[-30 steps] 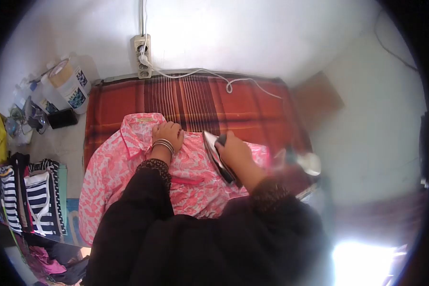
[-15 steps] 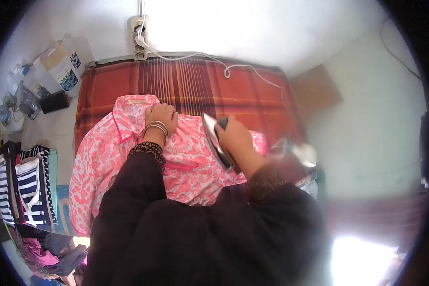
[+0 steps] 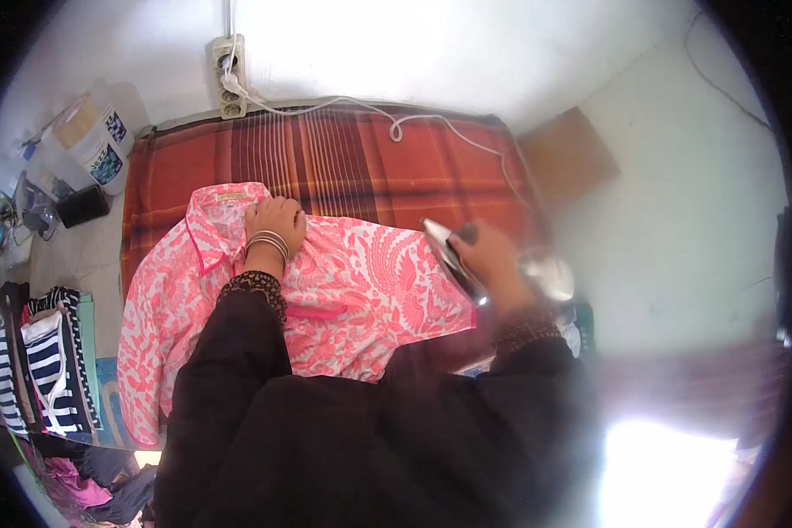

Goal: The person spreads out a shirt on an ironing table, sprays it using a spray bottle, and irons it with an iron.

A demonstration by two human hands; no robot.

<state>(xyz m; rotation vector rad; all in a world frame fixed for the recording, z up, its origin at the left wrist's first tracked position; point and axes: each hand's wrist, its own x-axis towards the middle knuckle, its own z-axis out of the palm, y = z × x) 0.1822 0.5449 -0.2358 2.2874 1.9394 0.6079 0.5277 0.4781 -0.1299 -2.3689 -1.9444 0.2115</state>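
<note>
A pink and white patterned shirt (image 3: 361,273) lies spread on a red plaid cloth (image 3: 422,158), its collar at the upper left. My left hand (image 3: 275,224) rests on the shirt beside the collar, pressing the fabric; its fingers are bent over and partly hidden, and bangles circle the wrist. In my right hand (image 3: 491,257) is the handle of an iron (image 3: 451,262), gripped with closed fingers. The iron's tip points up and left, and its plate sits at the edge of the shirt's right sleeve.
A power strip (image 3: 229,79) with a plugged-in white cord hangs on the wall. White bottles (image 3: 101,150) and a black phone-like object (image 3: 83,206) are at the left, above folded striped clothes (image 3: 53,365). A white rounded object (image 3: 552,277) is right of my right hand.
The iron in my right hand has moved right, from the middle of the sleeve to its end, uncovering the pattern. My left hand stays by the collar. The view has shifted slightly.
</note>
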